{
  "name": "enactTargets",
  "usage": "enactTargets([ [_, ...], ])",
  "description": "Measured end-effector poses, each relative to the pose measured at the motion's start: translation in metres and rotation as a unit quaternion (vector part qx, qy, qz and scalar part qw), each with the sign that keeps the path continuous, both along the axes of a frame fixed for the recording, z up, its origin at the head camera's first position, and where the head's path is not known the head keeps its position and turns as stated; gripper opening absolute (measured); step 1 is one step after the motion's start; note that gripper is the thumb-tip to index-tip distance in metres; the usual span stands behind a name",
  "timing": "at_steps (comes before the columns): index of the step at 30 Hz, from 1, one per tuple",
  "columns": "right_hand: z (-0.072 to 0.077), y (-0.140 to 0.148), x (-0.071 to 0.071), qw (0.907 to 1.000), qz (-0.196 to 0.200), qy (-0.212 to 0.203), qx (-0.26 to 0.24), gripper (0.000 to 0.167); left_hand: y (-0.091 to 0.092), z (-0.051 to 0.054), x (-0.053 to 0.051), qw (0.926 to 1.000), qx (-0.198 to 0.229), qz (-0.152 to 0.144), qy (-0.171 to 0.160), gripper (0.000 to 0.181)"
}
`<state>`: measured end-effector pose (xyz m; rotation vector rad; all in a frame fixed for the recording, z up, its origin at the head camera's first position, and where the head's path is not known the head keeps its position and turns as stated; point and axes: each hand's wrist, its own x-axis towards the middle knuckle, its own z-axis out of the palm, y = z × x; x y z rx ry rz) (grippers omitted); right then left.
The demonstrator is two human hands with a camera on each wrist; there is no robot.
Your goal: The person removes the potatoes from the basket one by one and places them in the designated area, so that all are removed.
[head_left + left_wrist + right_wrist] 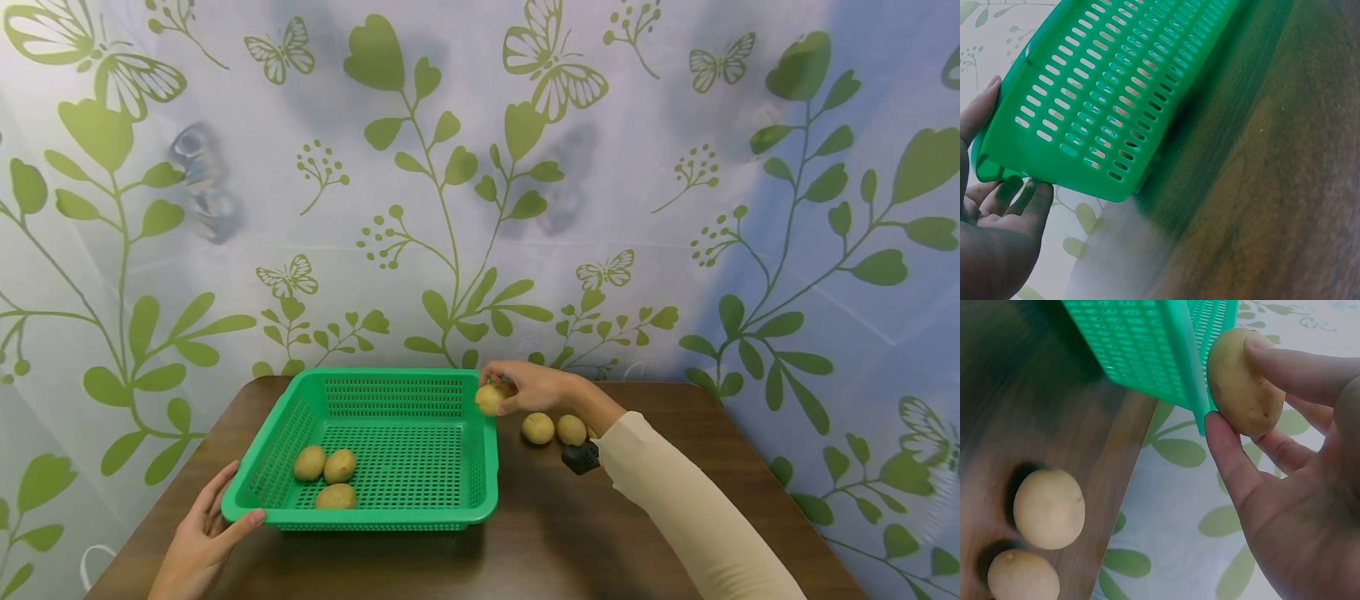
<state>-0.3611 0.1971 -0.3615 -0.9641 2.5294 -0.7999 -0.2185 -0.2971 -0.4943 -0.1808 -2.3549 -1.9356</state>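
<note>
A green plastic basket (360, 517) stands on the left part of the table, with three potatoes inside, one of them a potato (336, 497) near its front wall. The left hand (197, 533) grips the basket's front left corner, thumb over the rim; in the left wrist view the fingers (1035, 200) curl under the rim. At the basket's right rim, the right hand (536, 387) pinches a potato (491, 399) between thumb and fingers. The right wrist view shows this potato (1244, 381) beside the rim, one fingertip at the rim's edge.
Right of the basket, two potatoes, a nearer one (537, 428) and another (572, 430), lie on the brown table (675, 500). A black object (581, 457) is at the right wrist. Behind the table hangs a curtain (465, 208) with green leaves and butterflies.
</note>
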Motion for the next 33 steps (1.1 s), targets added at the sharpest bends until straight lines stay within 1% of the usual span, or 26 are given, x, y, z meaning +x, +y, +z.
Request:
enactTargets([
  [5, -0.003, 0.008, 0.007, 0.9996, -0.016, -0.018, -0.016, 0.040, 0.000, 0.000, -0.001, 1.0000, 0.001, 0.001, -0.003, 0.079],
  [9, -0.008, 0.016, 0.009, 0.9996, -0.019, -0.014, -0.011, 0.040, 0.000, 0.001, -0.002, 1.0000, 0.003, 0.002, -0.005, 0.079],
  [13, -0.013, 0.022, 0.010, 0.9999, -0.008, -0.008, -0.012, 0.036, 0.001, 0.000, -0.001, 0.9995, 0.030, -0.003, -0.011, 0.080],
  [15, -0.014, 0.025, 0.012, 0.9998, -0.003, -0.009, -0.014, 0.035, 0.001, -0.001, -0.002, 0.9985, 0.053, -0.008, -0.010, 0.081],
  [18, -0.016, 0.031, 0.016, 0.9998, 0.003, -0.009, -0.019, 0.035, 0.001, -0.002, -0.003, 0.9972, 0.074, -0.013, -0.006, 0.080],
  [25, -0.021, 0.045, 0.024, 0.9998, -0.001, 0.002, -0.021, 0.040, 0.002, -0.003, -0.004, 0.9969, 0.077, -0.011, -0.009, 0.080],
  [30, -0.026, 0.054, 0.029, 0.9992, -0.021, -0.017, -0.028, 0.039, 0.002, -0.001, -0.003, 0.9966, 0.081, -0.011, -0.011, 0.080],
  [33, -0.028, 0.058, 0.033, 0.9990, -0.026, -0.024, -0.029, 0.038, 0.003, 0.000, -0.002, 0.9965, 0.082, -0.011, -0.012, 0.081],
])
